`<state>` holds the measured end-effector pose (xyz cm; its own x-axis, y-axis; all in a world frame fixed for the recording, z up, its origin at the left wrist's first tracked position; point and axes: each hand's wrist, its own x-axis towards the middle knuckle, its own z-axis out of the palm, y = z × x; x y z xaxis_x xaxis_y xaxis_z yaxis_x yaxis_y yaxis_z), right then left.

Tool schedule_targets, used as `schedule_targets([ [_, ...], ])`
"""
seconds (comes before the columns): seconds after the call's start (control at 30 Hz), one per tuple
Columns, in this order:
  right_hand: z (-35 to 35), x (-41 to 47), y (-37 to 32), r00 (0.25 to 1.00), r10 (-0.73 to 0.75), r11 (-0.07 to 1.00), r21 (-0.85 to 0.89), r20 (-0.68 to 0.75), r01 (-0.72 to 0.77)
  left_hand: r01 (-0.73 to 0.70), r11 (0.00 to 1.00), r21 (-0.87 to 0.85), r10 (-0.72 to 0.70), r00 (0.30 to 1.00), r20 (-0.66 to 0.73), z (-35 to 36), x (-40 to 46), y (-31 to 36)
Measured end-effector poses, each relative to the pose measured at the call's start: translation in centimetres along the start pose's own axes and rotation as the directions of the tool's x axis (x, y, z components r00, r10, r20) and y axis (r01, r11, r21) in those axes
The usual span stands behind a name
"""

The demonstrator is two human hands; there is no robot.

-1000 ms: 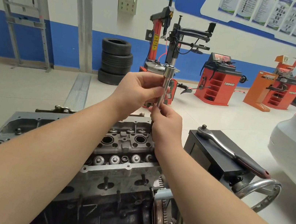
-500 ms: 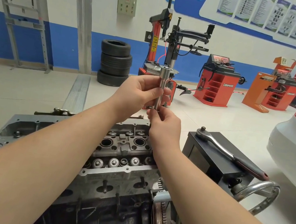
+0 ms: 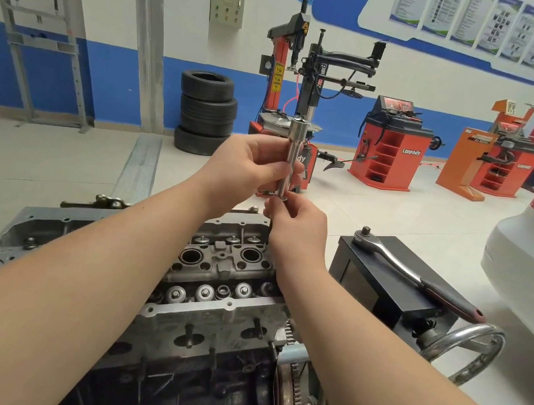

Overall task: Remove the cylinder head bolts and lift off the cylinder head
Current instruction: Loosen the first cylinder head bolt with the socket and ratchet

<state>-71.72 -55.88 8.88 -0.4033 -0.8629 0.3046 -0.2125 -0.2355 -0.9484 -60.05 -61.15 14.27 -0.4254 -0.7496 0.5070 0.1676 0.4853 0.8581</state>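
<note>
Fingers (image 3: pixel 274 168) of both hands grip an upright socket extension (image 3: pixel 290 157) above the cylinder head (image 3: pixel 221 265).

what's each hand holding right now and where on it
The left hand grips the upright metal extension bar around its middle; the right hand pinches something at its lower end, which the fingers hide.

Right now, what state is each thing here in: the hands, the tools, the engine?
Left hand: grips the socket extension mid-shaft.
Right hand: pinches something at the extension's lower end; what it is, I cannot tell.
Extension: upright, held above the engine.
Ratchet: lying idle on the black box.
Cylinder head: on the block, uncovered.
Tyres: stacked.
</note>
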Motion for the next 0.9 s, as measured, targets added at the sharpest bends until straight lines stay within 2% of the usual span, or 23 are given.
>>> schedule_targets([
  [0.1,0.20,-0.14,-0.38,0.999,0.033,0.998,0.051,0.029,-0.034,-0.025,1.000,0.012,0.025,0.997,-0.075,0.21,0.03,-0.01],
  [0.23,-0.02,-0.20,-0.33,0.995,0.053,0.998,-0.022,-0.080,-0.055,-0.039,0.999,0.022,0.042,0.992,-0.115,0.32,0.08,0.07],
  [0.47,-0.09,-0.24,-0.31,1.000,-0.007,0.999,-0.045,-0.029,0.006,0.042,0.999,-0.019,-0.040,0.997,0.062,0.37,-0.10,0.13],
  [0.63,0.23,-0.30,-0.47,1.000,0.008,1.000,-0.001,0.026,-0.008,-0.033,0.999,0.032,0.035,0.995,-0.090,0.25,-0.07,0.38],
  [0.73,0.24,-0.26,-0.35,0.997,0.054,0.999,-0.005,-0.055,-0.054,-0.044,0.997,0.057,0.052,0.989,-0.141,0.49,0.12,0.45],
  [0.8,0.11,-0.13,-0.23,0.995,0.038,0.998,-0.046,-0.090,-0.042,-0.030,0.998,0.055,0.036,0.993,-0.114,0.60,0.16,0.38],
  [0.9,0.03,-0.03,-0.27,0.998,-0.006,0.998,-0.055,-0.067,0.002,0.034,0.999,0.007,-0.034,0.999,0.003,0.58,0.01,0.23],
])
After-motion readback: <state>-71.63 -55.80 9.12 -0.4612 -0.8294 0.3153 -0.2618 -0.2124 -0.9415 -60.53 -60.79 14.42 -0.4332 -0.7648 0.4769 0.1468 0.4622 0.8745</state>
